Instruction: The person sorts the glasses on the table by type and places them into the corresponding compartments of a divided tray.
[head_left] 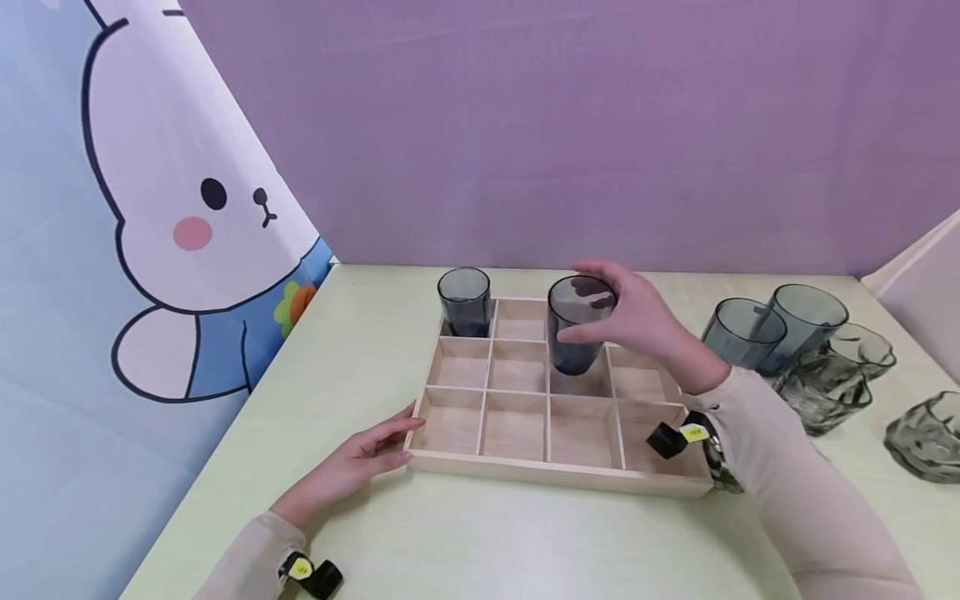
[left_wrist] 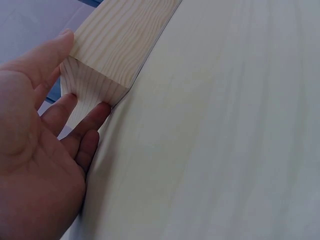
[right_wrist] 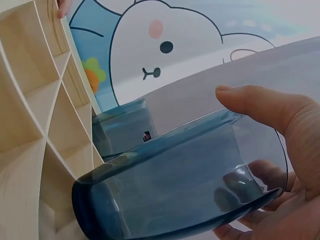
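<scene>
A tall smoky blue-grey glass (head_left: 573, 337) is in my right hand (head_left: 637, 317), thumb on one side and fingers on the other near the rim. Its base is over the middle row of a wooden compartment tray (head_left: 555, 477), third column from the left; whether it touches the tray floor I cannot tell. A similar glass (head_left: 465, 308) stands upright in the back left compartment, and this second glass (right_wrist: 122, 127) also shows in the right wrist view. At the tray's front left corner my left hand (head_left: 356, 462) holds the wood between thumb and fingers, seen close in the left wrist view.
Right of the tray stand two more tall smoky glasses (head_left: 742, 333) and several wavy-sided glasses (head_left: 825, 396). One wavy glass (head_left: 930, 437) sits apart at the far right. Another glass (head_left: 723, 475) is partly hidden beneath my right sleeve. A purple backdrop (head_left: 570, 142) rises behind the table.
</scene>
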